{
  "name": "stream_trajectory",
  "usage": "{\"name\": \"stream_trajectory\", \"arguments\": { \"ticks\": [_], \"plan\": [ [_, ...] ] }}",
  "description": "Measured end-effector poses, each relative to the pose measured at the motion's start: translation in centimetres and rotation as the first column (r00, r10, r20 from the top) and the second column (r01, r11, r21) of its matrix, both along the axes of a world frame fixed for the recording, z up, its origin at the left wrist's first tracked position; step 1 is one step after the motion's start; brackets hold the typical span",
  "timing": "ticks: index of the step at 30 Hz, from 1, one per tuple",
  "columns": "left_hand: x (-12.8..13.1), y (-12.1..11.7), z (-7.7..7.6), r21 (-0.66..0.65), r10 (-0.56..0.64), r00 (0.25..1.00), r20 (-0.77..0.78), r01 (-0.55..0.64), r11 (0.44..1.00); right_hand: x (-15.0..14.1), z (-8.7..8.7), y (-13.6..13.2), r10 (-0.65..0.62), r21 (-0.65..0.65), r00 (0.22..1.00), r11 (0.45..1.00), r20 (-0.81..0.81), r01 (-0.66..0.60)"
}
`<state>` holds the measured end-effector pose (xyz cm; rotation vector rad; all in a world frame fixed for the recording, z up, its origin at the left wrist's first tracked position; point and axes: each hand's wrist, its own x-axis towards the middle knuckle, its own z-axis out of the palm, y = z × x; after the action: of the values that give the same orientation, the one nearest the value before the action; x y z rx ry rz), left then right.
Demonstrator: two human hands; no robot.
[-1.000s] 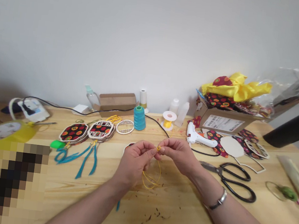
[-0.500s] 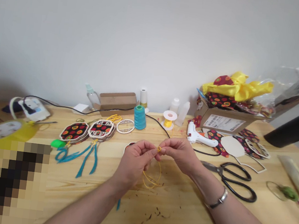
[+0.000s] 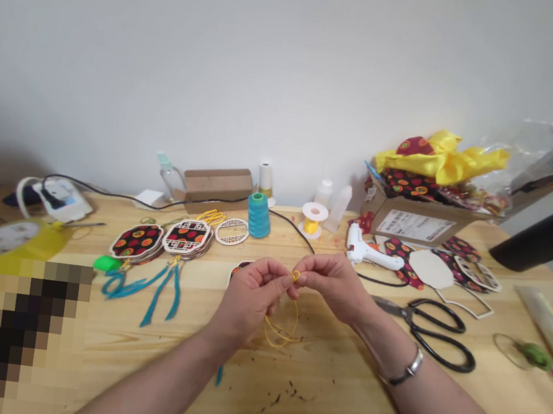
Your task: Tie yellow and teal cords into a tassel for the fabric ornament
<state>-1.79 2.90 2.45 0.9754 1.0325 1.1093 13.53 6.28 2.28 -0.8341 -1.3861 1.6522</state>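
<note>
Between the fingertips of both hands is a yellow cord (image 3: 296, 317), bent into a small loop where they meet. My left hand (image 3: 262, 290) pinches it from one side, and my right hand (image 3: 326, 282) pinches it from the other. Slack cord hangs below in a wide loop over the wooden table. Behind my left hand lies a patterned dark red piece (image 3: 239, 266), mostly hidden, and a bit of teal tassel (image 3: 219, 375) shows below my left forearm. A spool of yellow cord (image 3: 311, 227) stands farther back.
Black-handled scissors (image 3: 435, 330) lie by my right forearm, with a white glue gun (image 3: 372, 251) behind them. A teal thread cone (image 3: 258, 217) stands at the back. Stacked patterned pendants (image 3: 187, 237) with teal tassels are at left. A cardboard box (image 3: 415, 223) with fabric stands back right.
Both hands stay almost in place, still pinching the cord. The small loop at the fingertips looks slightly more open. The view has shifted very slightly.
</note>
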Motion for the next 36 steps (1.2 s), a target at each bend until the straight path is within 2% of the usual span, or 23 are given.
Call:
{"name": "stream_trajectory", "arguments": {
  "ticks": [8,14,18,23,29,36],
  "plan": [
    [-0.04,0.09,0.01,-0.051,-0.037,0.993,0.115,0.043,0.998,0.12,0.25,-0.02,-0.015,-0.002,0.999,1.000,0.033,0.015],
    [-0.08,0.13,-0.07,-0.013,0.026,0.996,0.080,-0.025,1.000,0.14,0.30,-0.01,0.032,-0.031,0.999,0.999,-0.028,-0.033],
    [-0.18,0.26,-0.11,0.028,0.065,0.998,0.024,-0.066,0.997,-0.19,0.26,-0.15,0.012,-0.031,0.998,0.999,-0.061,-0.014],
    [-0.14,0.22,-0.15,0.043,0.075,0.997,-0.002,-0.075,0.996,-0.38,-0.05,-0.09,-0.034,0.004,0.999,0.999,-0.001,0.034],
    [0.00,0.19,-0.23,0.027,0.069,0.996,0.049,-0.070,0.997,-0.34,-0.14,0.04,-0.078,0.013,0.996,0.997,0.051,0.078],
    [0.06,0.17,-0.08,-0.027,0.072,0.991,0.109,-0.070,0.997,-0.46,0.27,-0.16,-0.105,0.080,0.988,0.992,0.110,0.096]
  ]
}}
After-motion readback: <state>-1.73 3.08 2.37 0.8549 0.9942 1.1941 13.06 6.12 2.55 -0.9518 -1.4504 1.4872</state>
